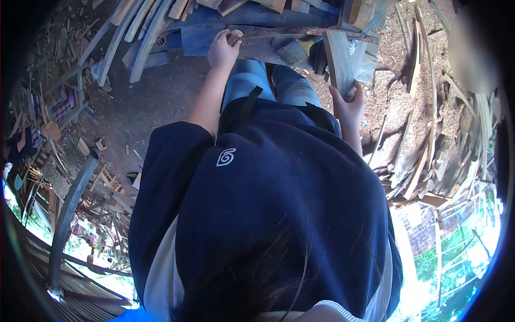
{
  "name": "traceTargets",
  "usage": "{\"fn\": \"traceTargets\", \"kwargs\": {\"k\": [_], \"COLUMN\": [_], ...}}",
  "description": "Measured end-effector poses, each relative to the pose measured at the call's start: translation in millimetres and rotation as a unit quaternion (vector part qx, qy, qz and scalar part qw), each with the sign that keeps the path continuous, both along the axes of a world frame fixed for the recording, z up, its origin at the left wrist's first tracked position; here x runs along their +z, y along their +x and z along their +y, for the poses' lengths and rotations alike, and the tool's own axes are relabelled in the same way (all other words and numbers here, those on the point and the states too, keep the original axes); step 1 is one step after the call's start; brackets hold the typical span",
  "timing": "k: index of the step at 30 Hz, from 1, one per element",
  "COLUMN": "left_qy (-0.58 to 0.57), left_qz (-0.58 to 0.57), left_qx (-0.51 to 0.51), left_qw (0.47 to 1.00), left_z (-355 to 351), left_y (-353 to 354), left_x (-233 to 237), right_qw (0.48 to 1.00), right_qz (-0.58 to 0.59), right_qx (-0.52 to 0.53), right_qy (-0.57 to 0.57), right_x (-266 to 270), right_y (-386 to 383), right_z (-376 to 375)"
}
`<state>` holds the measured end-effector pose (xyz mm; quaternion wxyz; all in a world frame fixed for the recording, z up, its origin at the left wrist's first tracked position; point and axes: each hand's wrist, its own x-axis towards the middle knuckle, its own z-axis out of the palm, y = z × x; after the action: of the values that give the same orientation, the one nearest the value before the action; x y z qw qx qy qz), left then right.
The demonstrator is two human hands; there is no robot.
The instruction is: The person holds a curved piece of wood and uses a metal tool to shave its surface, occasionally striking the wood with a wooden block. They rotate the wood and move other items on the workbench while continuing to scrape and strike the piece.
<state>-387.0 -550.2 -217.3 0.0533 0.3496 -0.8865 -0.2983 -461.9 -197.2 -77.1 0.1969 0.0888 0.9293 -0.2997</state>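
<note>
At the near edge of a wooden workbench, my left hand is closed, fingers pinched around a small pale round-ended piece. I cannot make out whether that piece joins the thin edge running right from it. My right hand grips the near end of a wooden block, thumb and fingers on opposite sides. The block's far end reaches onto the bench. Between my hands lies a wide brush-like thing with a yellowish part, beside a dark object.
Long wooden strips lean at the upper left. More wood pieces lie on the bench's far right. Sawdust and shavings cover the ground at right, beside stacked slats. A curved post stands at left.
</note>
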Motion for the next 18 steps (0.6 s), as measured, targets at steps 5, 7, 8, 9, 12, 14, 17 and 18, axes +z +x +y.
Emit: {"fn": "traceTargets", "kwargs": {"k": [5, 7, 8, 9, 12, 14, 17, 18], "left_qy": [0.005, 0.049, 0.089, 0.156, 0.095, 0.169, 0.130, 0.129], "left_qz": [-0.009, 0.121, 0.251, 0.293, 0.389, 0.338, 0.282, 0.283], "left_qx": [0.075, 0.040, 0.003, -0.043, -0.180, -0.266, -0.320, -0.312], "left_qw": [0.997, 0.991, 0.964, 0.942, 0.898, 0.887, 0.895, 0.898], "left_z": [7.5, 6.9, 6.7, 10.8, 50.1, 77.5, 128.8, 143.2], "left_y": [-18.0, -23.0, -26.6, -33.6, -74.5, -96.4, -119.0, -122.8], "left_x": [68.5, 92.8, 101.8, 108.8, 129.3, 153.8, 135.9, 128.1], "right_qw": [0.997, 0.998, 0.999, 0.998, 0.998, 0.999, 0.999, 0.999], "right_qz": [-0.045, -0.033, -0.020, -0.020, 0.004, 0.012, 0.006, 0.016], "right_qx": [0.023, 0.023, 0.021, 0.027, 0.028, -0.008, -0.032, -0.041], "right_qy": [0.060, 0.054, 0.045, 0.047, 0.047, 0.035, 0.011, 0.016], "right_x": [9.6, 10.2, 10.9, 11.6, 8.7, 1.6, -3.1, -3.1], "right_y": [-12.4, -12.4, -12.9, -13.2, -13.9, -14.3, -15.2, -16.0], "right_z": [-5.3, -2.7, -0.6, 2.2, 12.3, 22.0, 39.0, 43.4]}}
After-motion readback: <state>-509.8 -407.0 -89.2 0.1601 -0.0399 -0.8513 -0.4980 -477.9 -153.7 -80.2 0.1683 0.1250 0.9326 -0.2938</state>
